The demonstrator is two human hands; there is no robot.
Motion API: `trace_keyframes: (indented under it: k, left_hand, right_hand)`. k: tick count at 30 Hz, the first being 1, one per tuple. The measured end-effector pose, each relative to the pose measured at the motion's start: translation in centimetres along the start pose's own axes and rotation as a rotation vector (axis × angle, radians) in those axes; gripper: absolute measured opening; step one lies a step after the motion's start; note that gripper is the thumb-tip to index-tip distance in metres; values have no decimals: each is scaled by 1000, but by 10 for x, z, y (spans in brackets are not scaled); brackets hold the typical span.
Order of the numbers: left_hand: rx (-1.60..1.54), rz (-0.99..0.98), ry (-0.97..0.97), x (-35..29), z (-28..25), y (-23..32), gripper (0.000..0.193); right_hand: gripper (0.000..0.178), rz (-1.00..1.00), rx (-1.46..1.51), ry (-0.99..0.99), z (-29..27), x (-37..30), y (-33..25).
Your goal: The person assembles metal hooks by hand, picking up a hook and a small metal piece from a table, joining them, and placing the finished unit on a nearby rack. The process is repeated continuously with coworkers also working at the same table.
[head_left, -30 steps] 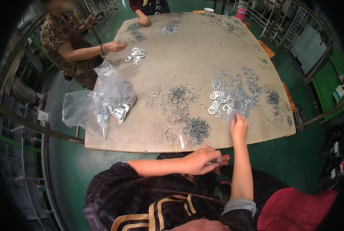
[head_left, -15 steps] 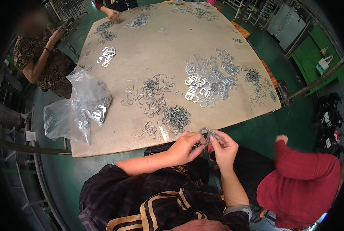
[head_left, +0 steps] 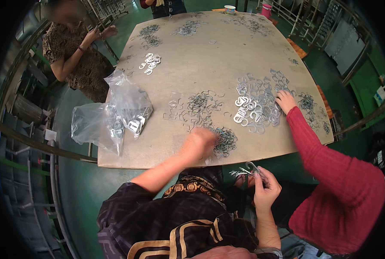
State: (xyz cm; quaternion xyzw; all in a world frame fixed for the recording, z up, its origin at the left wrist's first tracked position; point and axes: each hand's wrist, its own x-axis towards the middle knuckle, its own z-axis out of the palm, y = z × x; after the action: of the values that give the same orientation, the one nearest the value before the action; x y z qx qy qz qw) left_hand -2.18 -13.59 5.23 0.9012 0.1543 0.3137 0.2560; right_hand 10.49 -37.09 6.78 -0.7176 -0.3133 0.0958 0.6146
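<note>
My right hand [head_left: 268, 188], just off the table's front edge, pinches a flat grey metal hook [head_left: 252, 165]. Several thin wire pieces [head_left: 239, 172] stick out to the left beside that hook. Over the table's near edge, my left hand [head_left: 199, 143] reaches to a dense pile of small bent wire rings [head_left: 224, 143]. Motion smears its fingers, so their hold is unclear. Another, looser heap of wire rings [head_left: 199, 103] lies behind it. To the right is a spread of flat silver metal hooks [head_left: 255, 103].
A co-worker's hand [head_left: 286, 102] in a red sleeve touches the hook spread. Clear plastic bags [head_left: 130, 101] holding metal parts rest at the left edge of the table [head_left: 192, 60]. A person in a patterned top [head_left: 78, 56] stands far left. A paper cup [head_left: 230, 10] stands at the back.
My left hand has left my right hand and moved left and forward to the wire ring pile. The red-sleeved co-worker's arm has reached onto the table, to the hooks.
</note>
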Motion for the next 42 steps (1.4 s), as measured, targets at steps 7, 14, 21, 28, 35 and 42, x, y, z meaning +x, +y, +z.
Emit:
trace_keyframes:
  k: [7,14,21,28,35,42]
  left_hand:
    - [925,-48,-293,-2,-52,-152,10]
    - [702,-151,-286,20,-53,-144,10]
    - [-795,-165,-341,14,-17,21,7]
    - [-983,-143,-509,8,21,57,8]
    - [-1088,-198,-548,7,34,59,8]
    - [-975,-243,-551,2,27,69,8]
  right_hand:
    - [16,-30,-9,-1,2,0,3]
    - [20,-48,-7,3,5,2,-3]
    - [37,-23,-3,-76,8,0,-3]
    - [41,-36,-22,-137,5,-6,-2]
    - [43,-62,-43,-159,3,-7,-3]
    - [40,-62,8,-215,-5,-1,10]
